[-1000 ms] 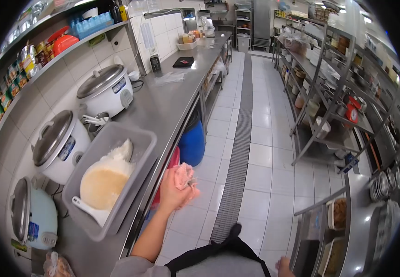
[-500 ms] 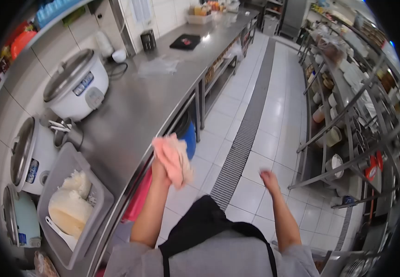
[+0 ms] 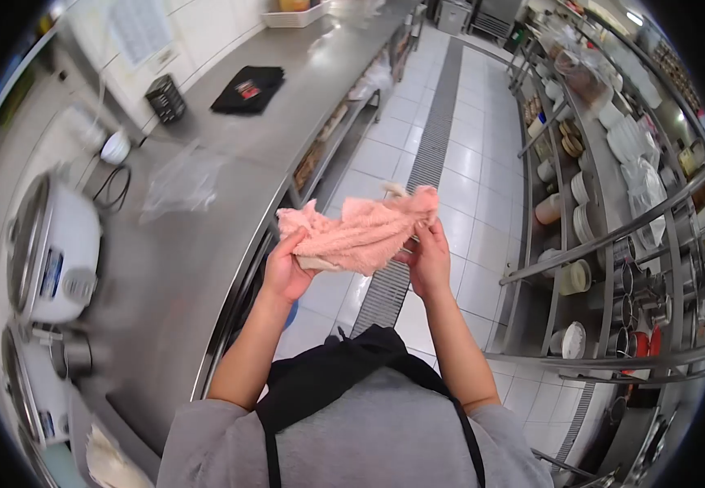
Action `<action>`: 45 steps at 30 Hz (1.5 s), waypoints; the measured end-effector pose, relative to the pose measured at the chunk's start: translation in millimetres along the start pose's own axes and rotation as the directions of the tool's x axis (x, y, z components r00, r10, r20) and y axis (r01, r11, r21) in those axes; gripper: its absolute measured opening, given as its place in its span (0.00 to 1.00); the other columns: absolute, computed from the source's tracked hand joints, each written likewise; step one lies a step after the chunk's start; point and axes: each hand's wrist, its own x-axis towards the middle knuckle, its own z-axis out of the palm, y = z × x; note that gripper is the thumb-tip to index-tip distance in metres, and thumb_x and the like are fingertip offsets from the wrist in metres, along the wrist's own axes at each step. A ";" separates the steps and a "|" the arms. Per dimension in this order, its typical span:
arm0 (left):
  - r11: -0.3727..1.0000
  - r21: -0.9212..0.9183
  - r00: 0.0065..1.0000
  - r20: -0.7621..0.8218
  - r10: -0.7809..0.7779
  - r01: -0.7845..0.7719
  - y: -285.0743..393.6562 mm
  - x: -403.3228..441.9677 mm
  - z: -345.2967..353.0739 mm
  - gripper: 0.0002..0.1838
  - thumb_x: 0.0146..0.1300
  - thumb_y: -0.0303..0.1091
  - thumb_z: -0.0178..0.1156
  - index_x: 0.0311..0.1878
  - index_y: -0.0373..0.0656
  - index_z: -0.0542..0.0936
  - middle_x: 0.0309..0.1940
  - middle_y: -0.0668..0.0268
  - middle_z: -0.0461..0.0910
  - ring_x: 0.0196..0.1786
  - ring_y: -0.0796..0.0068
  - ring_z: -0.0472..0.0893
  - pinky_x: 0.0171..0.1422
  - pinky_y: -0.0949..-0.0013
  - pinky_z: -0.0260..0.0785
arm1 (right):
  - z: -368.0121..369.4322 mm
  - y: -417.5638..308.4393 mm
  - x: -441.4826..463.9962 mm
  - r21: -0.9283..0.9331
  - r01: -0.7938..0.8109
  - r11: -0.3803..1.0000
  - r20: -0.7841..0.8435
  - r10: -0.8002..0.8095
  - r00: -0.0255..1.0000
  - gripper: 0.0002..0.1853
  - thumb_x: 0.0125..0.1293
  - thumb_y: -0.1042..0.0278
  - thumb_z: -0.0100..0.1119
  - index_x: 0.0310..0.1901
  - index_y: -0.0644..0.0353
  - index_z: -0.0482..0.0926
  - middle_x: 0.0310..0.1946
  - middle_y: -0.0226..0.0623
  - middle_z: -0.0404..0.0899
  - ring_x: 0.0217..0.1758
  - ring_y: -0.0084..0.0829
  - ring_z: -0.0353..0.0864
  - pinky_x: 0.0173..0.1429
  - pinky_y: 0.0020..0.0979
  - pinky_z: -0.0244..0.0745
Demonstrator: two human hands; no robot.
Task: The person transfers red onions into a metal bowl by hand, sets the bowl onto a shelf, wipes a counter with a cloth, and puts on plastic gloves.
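A crumpled pink cloth (image 3: 356,236) with some whitish parts stretches between my two hands, over the aisle floor. My left hand (image 3: 287,272) is closed on its left end, close to the counter's front edge. The right end is pinched in my right hand (image 3: 430,259), thumb and fingers on the fabric. Left of my hands, on the steel counter (image 3: 198,268), lie a clear plastic bag (image 3: 182,185) and, farther back, a black folded item (image 3: 248,89) with a small red and white mark.
White rice cookers (image 3: 64,252) and a metal pot (image 3: 72,354) stand along the left wall. A grey tub (image 3: 84,431) holding rice is at the lower left. Steel shelving (image 3: 564,268) with bowls and containers lines the right side. A floor drain (image 3: 430,154) runs down the aisle.
My right hand has come in from the right and taken hold of the cloth, which is now spread wider between both hands. The view has shifted forward along the counter.
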 end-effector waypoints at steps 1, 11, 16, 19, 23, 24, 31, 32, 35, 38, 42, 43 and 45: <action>0.999 -0.023 0.998 -0.064 0.026 -0.028 -6.8 31.1 4.4 0.25 0.67 0.38 0.45 0.66 0.44 0.59 0.57 0.62 0.70 0.56 0.70 0.73 0.61 0.65 0.64 | -9.1 -10.7 23.2 0.061 0.036 0.997 -0.024 -0.034 0.999 0.14 0.70 0.63 0.42 0.54 0.55 0.66 0.45 0.34 0.75 0.42 0.27 0.78 0.46 0.37 0.76; 0.995 0.058 0.965 -0.246 0.094 -0.082 1.8 268.5 19.3 0.20 0.62 0.36 0.55 0.56 0.39 0.69 0.47 0.61 0.76 0.50 0.68 0.77 0.56 0.66 0.68 | -72.7 -60.3 308.2 -0.349 0.048 0.936 0.265 0.049 0.963 0.13 0.71 0.64 0.40 0.53 0.58 0.65 0.41 0.33 0.75 0.38 0.29 0.79 0.37 0.31 0.79; 0.883 0.177 0.781 -0.413 0.468 -0.435 44.6 322.1 18.7 0.24 0.61 0.32 0.56 0.59 0.39 0.64 0.53 0.57 0.71 0.54 0.65 0.74 0.56 0.62 0.70 | -36.5 -76.0 450.9 0.088 0.058 0.994 0.298 -0.082 0.951 0.15 0.70 0.61 0.42 0.55 0.54 0.65 0.47 0.32 0.74 0.47 0.30 0.76 0.43 0.36 0.77; 0.883 0.186 0.752 -0.467 0.466 -0.431 88.0 378.9 0.7 0.27 0.61 0.33 0.56 0.62 0.40 0.62 0.55 0.56 0.69 0.54 0.65 0.74 0.55 0.63 0.70 | 15.2 -100.2 536.9 0.202 0.049 0.978 0.287 -0.107 0.952 0.14 0.70 0.60 0.43 0.54 0.51 0.66 0.47 0.30 0.74 0.47 0.29 0.76 0.42 0.36 0.77; 0.894 0.131 0.862 -0.240 0.448 -0.428 165.1 458.5 -20.2 0.33 0.57 0.24 0.48 0.67 0.43 0.54 0.59 0.52 0.65 0.55 0.63 0.74 0.58 0.61 0.69 | 64.5 -140.3 635.1 0.311 0.373 0.874 0.296 -0.462 0.836 0.14 0.67 0.70 0.49 0.53 0.59 0.64 0.43 0.33 0.73 0.41 0.23 0.75 0.37 0.26 0.74; 0.899 0.100 0.883 -0.173 0.437 -0.426 183.2 479.0 -22.4 0.35 0.55 0.22 0.46 0.68 0.43 0.53 0.61 0.52 0.64 0.55 0.62 0.74 0.60 0.59 0.68 | 79.2 -157.6 656.3 0.297 0.465 0.834 0.258 -0.539 0.802 0.13 0.67 0.72 0.48 0.52 0.60 0.65 0.42 0.33 0.73 0.40 0.22 0.75 0.39 0.24 0.73; 0.411 0.907 0.895 -0.108 0.434 -0.089 310.2 621.3 -7.9 0.32 0.52 0.24 0.47 0.64 0.41 0.61 0.61 0.55 0.63 0.58 0.65 0.70 0.60 0.67 0.64 | 135.8 -193.0 835.8 -0.367 0.715 0.595 0.549 -0.482 0.683 0.13 0.60 0.74 0.55 0.48 0.63 0.72 0.47 0.35 0.74 0.46 0.27 0.74 0.49 0.26 0.71; 0.189 0.981 0.882 -0.124 0.455 0.040 323.7 639.0 -14.4 0.30 0.53 0.26 0.48 0.63 0.41 0.63 0.60 0.56 0.64 0.58 0.66 0.69 0.59 0.69 0.64 | 145.5 -186.7 866.3 -0.344 0.864 0.368 0.691 -0.523 0.499 0.14 0.59 0.74 0.55 0.48 0.61 0.74 0.46 0.36 0.75 0.42 0.29 0.76 0.47 0.27 0.72; -0.227 0.926 0.751 -0.083 0.655 0.301 337.7 688.2 -63.0 0.29 0.55 0.33 0.53 0.62 0.42 0.64 0.57 0.56 0.67 0.53 0.66 0.71 0.55 0.70 0.65 | 167.8 -201.0 922.0 -0.308 0.910 0.278 0.851 -0.347 0.394 0.16 0.58 0.73 0.55 0.49 0.58 0.75 0.45 0.39 0.76 0.37 0.32 0.77 0.42 0.29 0.73; -0.001 0.993 0.707 -0.084 0.702 0.119 330.2 724.3 -81.2 0.24 0.56 0.36 0.55 0.58 0.41 0.69 0.50 0.55 0.73 0.48 0.66 0.75 0.50 0.69 0.67 | 170.7 -220.6 982.7 -0.394 0.853 0.343 0.824 -0.279 0.493 0.15 0.59 0.72 0.55 0.49 0.58 0.76 0.43 0.39 0.77 0.34 0.30 0.78 0.38 0.28 0.73; 0.167 0.921 0.697 -0.377 0.610 0.352 291.4 781.4 -92.8 0.15 0.57 0.40 0.55 0.40 0.37 0.78 0.29 0.56 0.78 0.32 0.69 0.78 0.39 0.67 0.70 | 145.3 -195.7 1099.6 -0.553 0.781 0.289 0.805 -0.054 0.590 0.13 0.58 0.66 0.57 0.44 0.59 0.78 0.34 0.42 0.81 0.36 0.33 0.80 0.39 0.30 0.73; 0.179 0.922 0.695 -0.378 0.611 0.344 276.4 802.6 -98.4 0.16 0.57 0.41 0.55 0.33 0.35 0.80 0.21 0.57 0.78 0.27 0.70 0.78 0.35 0.67 0.70 | 131.3 -175.8 1135.2 -0.528 0.832 0.171 0.847 0.028 0.531 0.14 0.57 0.63 0.59 0.43 0.59 0.79 0.33 0.44 0.81 0.38 0.35 0.80 0.41 0.32 0.73; 0.236 0.828 0.696 -0.556 0.454 0.508 252.9 842.1 -77.7 0.19 0.57 0.44 0.55 0.25 0.36 0.80 0.14 0.58 0.76 0.22 0.68 0.78 0.31 0.65 0.70 | 85.9 -133.9 1175.6 -0.538 0.837 -0.095 0.753 0.392 0.529 0.17 0.53 0.57 0.63 0.41 0.57 0.80 0.38 0.46 0.80 0.43 0.40 0.79 0.46 0.37 0.73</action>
